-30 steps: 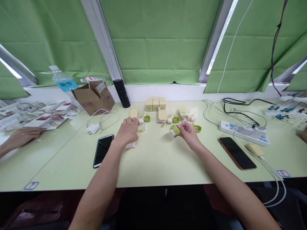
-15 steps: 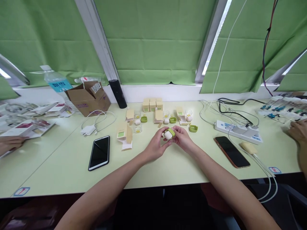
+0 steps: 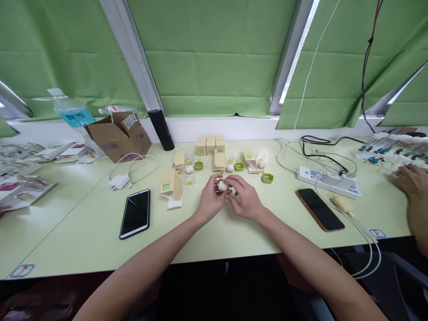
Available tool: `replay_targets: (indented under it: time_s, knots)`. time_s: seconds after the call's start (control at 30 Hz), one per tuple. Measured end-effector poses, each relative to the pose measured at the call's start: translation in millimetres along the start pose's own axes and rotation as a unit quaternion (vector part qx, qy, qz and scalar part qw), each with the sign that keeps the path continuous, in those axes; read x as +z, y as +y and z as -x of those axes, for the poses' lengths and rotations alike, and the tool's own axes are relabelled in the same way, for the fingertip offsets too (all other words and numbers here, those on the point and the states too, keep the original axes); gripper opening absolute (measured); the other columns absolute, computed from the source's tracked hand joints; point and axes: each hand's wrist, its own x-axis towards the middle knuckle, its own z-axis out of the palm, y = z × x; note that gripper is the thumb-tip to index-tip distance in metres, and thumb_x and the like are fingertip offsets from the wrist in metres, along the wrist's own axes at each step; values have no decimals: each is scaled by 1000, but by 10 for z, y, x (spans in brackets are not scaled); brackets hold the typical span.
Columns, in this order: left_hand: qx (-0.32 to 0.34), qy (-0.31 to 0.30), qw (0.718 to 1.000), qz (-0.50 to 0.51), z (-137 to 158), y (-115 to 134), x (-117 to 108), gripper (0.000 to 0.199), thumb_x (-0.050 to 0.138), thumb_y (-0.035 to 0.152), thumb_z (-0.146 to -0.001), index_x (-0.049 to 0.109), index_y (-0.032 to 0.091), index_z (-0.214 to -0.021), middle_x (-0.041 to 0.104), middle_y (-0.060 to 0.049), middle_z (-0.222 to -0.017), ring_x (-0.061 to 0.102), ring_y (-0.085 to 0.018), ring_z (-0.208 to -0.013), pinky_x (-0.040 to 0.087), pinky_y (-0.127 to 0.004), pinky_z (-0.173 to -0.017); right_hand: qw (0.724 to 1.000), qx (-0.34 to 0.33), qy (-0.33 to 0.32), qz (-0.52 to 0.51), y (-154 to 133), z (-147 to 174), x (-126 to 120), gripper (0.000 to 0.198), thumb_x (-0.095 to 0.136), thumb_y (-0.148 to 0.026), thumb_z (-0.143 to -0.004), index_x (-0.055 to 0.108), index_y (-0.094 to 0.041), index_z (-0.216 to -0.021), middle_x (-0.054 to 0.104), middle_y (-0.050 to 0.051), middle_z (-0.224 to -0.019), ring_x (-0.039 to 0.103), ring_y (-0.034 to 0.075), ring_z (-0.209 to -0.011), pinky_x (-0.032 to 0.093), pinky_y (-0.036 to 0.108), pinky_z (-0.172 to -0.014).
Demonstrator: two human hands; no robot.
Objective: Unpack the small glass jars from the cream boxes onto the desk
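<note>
A small white rounded piece with a green holder (image 3: 222, 185) is between my hands above the middle of the table. My left hand (image 3: 210, 199) is closed around its left side. My right hand (image 3: 245, 196) curls over from the right, thumb and fingers closed on its edge; its fingers partly hide the piece. Just beyond lie small green holders, one a green holder (image 3: 238, 166), and white rounded pieces, such as a white piece (image 3: 230, 168). Clear cups with a yellow mark, like the clear cup (image 3: 189, 179), stand beside opened cream boxes, one an opened box (image 3: 172, 189).
Several closed boxes (image 3: 210, 146) stand at the back. A phone (image 3: 135, 214) lies left, another phone (image 3: 319, 209) right, near a power strip (image 3: 329, 182) with cables. A cardboard carton (image 3: 122, 138) and a black cylinder (image 3: 161, 130) stand at back left. Another person's hand (image 3: 413, 178) rests far right.
My hands have moved slightly left with the piece and turned it. The right fingers now reach over its top. At the far left, another person's hand has mostly left the view; the camera shifted slightly.
</note>
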Motion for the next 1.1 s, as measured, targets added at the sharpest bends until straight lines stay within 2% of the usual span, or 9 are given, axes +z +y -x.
replay_targets:
  time_s: [0.17, 0.27, 0.37, 0.47, 0.67, 0.73, 0.9, 1.0, 1.1]
  knots:
    - [-62, 14, 997, 44, -58, -29, -23, 48, 83, 28, -73, 61, 19, -114, 69, -2, -91, 73, -17, -78, 58, -27, -69, 994, -45, -47, 91, 23, 28, 52, 55, 55, -13, -90, 48, -22, -144, 61, 15, -136, 65, 29, -119, 64, 42, -84]
    - [-69, 10, 996, 51, -65, -12, -35, 52, 86, 34, -73, 65, 17, -117, 73, -6, -99, 74, -18, -80, 59, -28, -70, 989, -48, -57, 128, 61, 28, 70, 56, 55, -14, -92, 45, -21, -147, 59, 17, -137, 65, 30, -116, 64, 41, -77]
    - [-45, -15, 997, 55, -30, 16, -21, 51, 79, 40, -82, 66, 17, -126, 75, -9, -109, 76, -20, -86, 62, -31, -78, 985, -43, -31, 165, 90, 17, 74, 44, 52, -19, -99, 49, -20, -143, 61, 17, -129, 69, 27, -102, 61, 36, -66]
    - [-8, -28, 999, 25, 12, 26, -6, 49, 67, 44, -93, 65, 15, -133, 76, -9, -108, 78, -22, -91, 62, -34, -83, 980, -50, 1, 190, 107, 1, 61, 33, 47, -23, -104, 53, -19, -136, 63, 16, -121, 69, 24, -92, 58, 33, -62]
    - [35, -34, 998, -31, 23, -7, -21, 43, 55, 37, -100, 64, 15, -136, 75, -13, -127, 77, -26, -107, 61, -39, -96, 977, -56, 7, 206, 130, 4, 51, 29, 45, -25, -106, 56, -19, -132, 63, 14, -116, 68, 21, -82, 54, 30, -58]
    - [44, -35, 997, -44, 16, -8, -32, 40, 52, 36, -101, 66, 16, -134, 74, -13, -129, 77, -25, -106, 61, -39, -96, 979, -51, 9, 198, 151, 16, 55, 27, 47, -25, -106, 57, -20, -131, 63, 14, -116, 68, 20, -80, 53, 30, -57]
    - [73, -38, 982, -170, 10, 63, -74, 34, 47, 31, -102, 68, 17, -126, 79, -11, -111, 75, -23, -91, 60, -35, -82, 986, -34, -1, 165, 202, 37, 60, 24, 53, -25, -103, 59, -21, -126, 63, 12, -117, 66, 18, -73, 54, 30, -58]
    - [97, -61, 959, -261, 4, 121, -100, 28, 42, 23, -101, 70, 20, -106, 75, -5, -87, 68, -19, -74, 52, -31, -70, 990, -28, -24, 138, 194, 34, 64, 25, 53, -19, -100, 58, -22, -125, 63, 11, -117, 67, 19, -79, 56, 31, -62]
    - [110, -66, 941, -315, -5, 155, -110, 26, 42, 17, -98, 66, 20, -93, 69, -2, -76, 60, -16, -66, 44, -29, -66, 991, -23, -35, 128, 156, 25, 79, 24, 52, -16, -99, 56, -21, -122, 63, 11, -117, 67, 20, -82, 55, 31, -62]
